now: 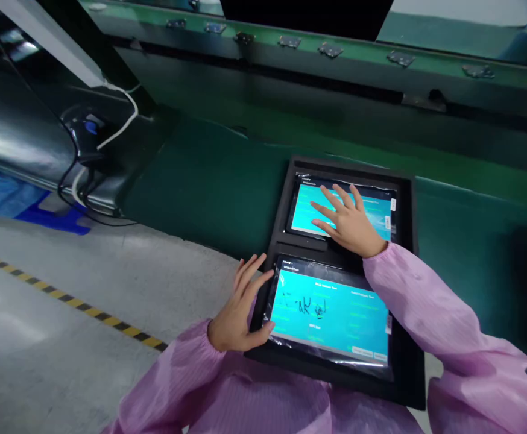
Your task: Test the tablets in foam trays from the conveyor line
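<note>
A black foam tray (408,253) lies at the near edge of a green conveyor belt and holds two tablets with lit cyan screens under clear film. My right hand (347,220) rests flat on the far tablet (376,211), fingers spread and pointing left. My left hand (243,307) sits at the tray's left edge beside the near tablet (336,313), fingers stretched out, thumb touching the tablet's left rim. Scribbled dark marks show on the near screen's left part. Both arms wear pink sleeves.
The green conveyor belt (209,175) runs left to right, with a raised green rail (336,60) behind it. White and black cables (110,132) hang at the machine's left end. A grey floor with a yellow-black stripe (87,310) lies to the left.
</note>
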`<move>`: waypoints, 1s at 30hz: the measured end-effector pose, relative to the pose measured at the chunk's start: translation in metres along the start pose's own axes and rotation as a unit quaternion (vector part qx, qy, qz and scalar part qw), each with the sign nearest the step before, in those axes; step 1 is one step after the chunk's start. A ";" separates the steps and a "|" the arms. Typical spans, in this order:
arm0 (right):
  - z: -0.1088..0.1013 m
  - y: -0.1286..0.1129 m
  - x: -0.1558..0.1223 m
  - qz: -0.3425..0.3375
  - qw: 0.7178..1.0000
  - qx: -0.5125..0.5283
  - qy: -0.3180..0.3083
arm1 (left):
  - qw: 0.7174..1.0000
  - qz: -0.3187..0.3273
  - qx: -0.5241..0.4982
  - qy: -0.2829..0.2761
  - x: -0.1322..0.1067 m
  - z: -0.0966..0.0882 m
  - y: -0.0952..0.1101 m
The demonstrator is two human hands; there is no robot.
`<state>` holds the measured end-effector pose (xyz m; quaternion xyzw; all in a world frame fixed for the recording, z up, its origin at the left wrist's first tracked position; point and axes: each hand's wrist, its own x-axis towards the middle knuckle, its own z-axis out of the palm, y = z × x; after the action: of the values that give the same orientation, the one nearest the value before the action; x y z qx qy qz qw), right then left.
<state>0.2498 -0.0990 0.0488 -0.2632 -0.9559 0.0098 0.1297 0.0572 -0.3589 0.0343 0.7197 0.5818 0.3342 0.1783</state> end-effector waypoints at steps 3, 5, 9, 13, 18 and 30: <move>-0.009 0.002 -0.004 0.015 0.999 0.007 0.037 | 0.991 0.101 0.078 0.038 -0.007 -0.001 -0.001; -0.016 0.004 -0.008 0.038 0.997 0.011 0.063 | 0.983 0.144 0.109 0.030 -0.009 -0.003 -0.001; -0.020 0.005 -0.015 0.067 0.995 0.010 0.072 | 0.976 0.141 0.166 -0.031 -0.008 -0.002 -0.001; -0.015 0.005 -0.017 0.075 0.996 0.013 0.054 | 0.971 0.125 0.191 -0.070 -0.004 0.000 0.001; -0.013 0.006 -0.016 0.106 0.993 0.050 -0.002 | 0.966 0.136 0.204 -0.079 0.002 0.001 0.017; -0.011 -0.010 -0.046 0.112 0.992 0.044 -0.025 | 0.965 0.127 0.172 -0.153 0.013 0.044 0.061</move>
<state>0.2859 -0.1318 0.0492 -0.3626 -0.9219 0.0732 0.1150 0.1329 -0.3571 0.0461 0.8501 0.5001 0.1351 0.0952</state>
